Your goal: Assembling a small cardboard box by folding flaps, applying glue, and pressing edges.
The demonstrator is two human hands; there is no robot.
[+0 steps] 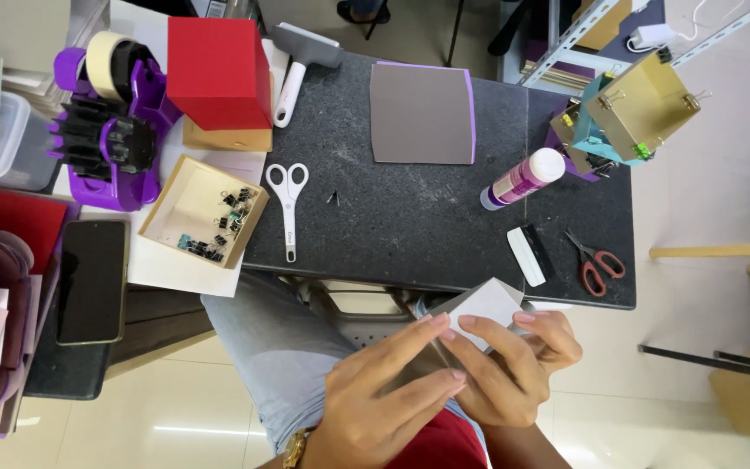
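Nearest you: your left hand (384, 391), fingers laid flat across a folded piece of grey-and-white card (479, 308), pressing it. Your right hand (514, 365) cups the same card from beneath, thumb on top, clasping it over your lap, just below the table edge.

On the dark table (410, 217), near edge: white-handled scissors (288, 204); a white-and-black scraper (531, 254); red-handled scissors (599, 263).

Left of these: a shallow tan box of binder clips (206, 210); a black phone (93, 280).

Mid-table: a glue bottle (523, 178) lying on its side; a grey sheet with purple edge (423, 113).

Far side: a red box (219, 71); a purple tape dispenser (119, 122); clipped tan and teal boxes (631, 108).
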